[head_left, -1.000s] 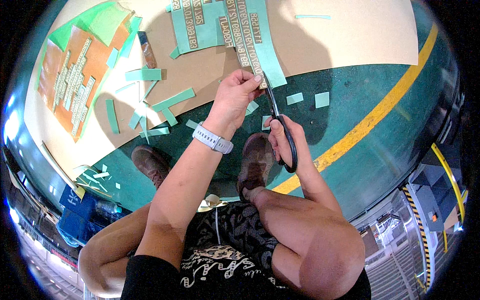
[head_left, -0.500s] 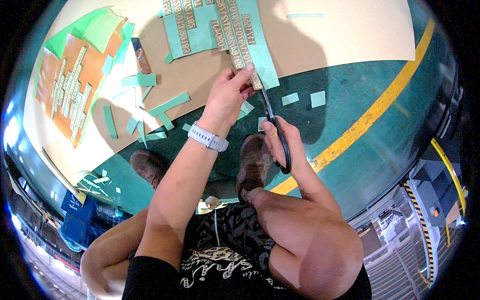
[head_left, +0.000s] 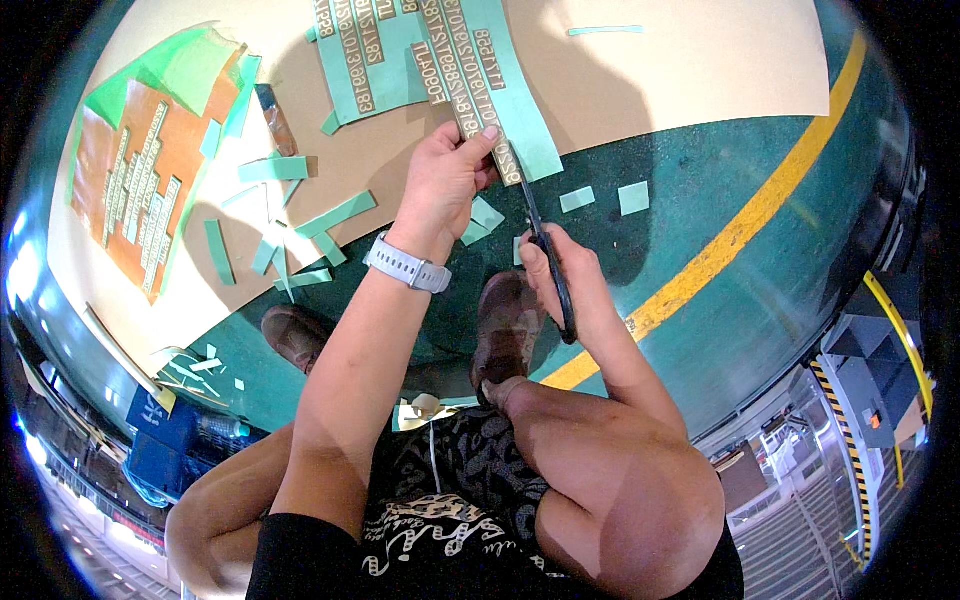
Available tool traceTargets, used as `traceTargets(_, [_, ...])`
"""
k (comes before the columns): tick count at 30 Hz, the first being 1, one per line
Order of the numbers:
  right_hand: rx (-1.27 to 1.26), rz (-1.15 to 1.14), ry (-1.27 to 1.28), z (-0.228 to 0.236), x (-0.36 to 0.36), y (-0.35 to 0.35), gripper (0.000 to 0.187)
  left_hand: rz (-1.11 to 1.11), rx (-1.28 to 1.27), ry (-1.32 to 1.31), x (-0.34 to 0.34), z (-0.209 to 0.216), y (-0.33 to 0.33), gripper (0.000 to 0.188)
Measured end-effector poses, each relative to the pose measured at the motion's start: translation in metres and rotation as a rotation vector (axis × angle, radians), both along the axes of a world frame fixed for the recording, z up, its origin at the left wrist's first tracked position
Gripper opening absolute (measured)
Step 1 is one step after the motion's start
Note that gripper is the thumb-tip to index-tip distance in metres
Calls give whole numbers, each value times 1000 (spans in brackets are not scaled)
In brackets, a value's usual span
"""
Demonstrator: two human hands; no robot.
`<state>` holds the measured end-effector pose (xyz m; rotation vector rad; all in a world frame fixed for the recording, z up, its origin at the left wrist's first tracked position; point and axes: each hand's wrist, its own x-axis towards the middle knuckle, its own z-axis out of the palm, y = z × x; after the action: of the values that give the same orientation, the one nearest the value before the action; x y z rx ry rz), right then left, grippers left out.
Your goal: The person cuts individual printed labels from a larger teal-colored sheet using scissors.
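A light green sheet [head_left: 395,95] bears several brown strips with raised mirrored characters and partly overhangs a brown board. My left hand [head_left: 450,178], with a grey watch on its wrist, pinches the lower end of the strips and sheet between thumb and fingers. In my right hand [head_left: 562,270] is a pair of black-handled scissors [head_left: 548,262]. Their blades point up and lie against the sheet's lower edge, beside the strip end. How far the blades are apart is hard to see.
Green offcuts [head_left: 335,212] lie scattered on the brown board [head_left: 690,70] and the green floor [head_left: 720,190]. At left is an orange sheet [head_left: 150,150] with character strips and a green edge. A yellow line [head_left: 740,235] crosses the floor. My shoes [head_left: 505,325] rest below my hands.
The scissors' handles have come closer together. The sheet has shifted slightly in my left hand, and that hand has moved a little to the left.
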<state>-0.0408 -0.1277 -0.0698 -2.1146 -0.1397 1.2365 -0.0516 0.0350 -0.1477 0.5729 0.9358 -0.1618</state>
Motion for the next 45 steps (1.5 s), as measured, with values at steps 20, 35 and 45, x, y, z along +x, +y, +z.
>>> traceTargets(20, [-9,-50,56,-8,-1,3,31,-4,1,-12,0,4,1,14])
traceTargets(35, [19,-40,19,-4,1,7,35,-15,10,-29,-3,2,1,14])
traceTargets(45, [-1,-54,81,-1,5,8,37,-29,3,-24,-9,13,-3,15])
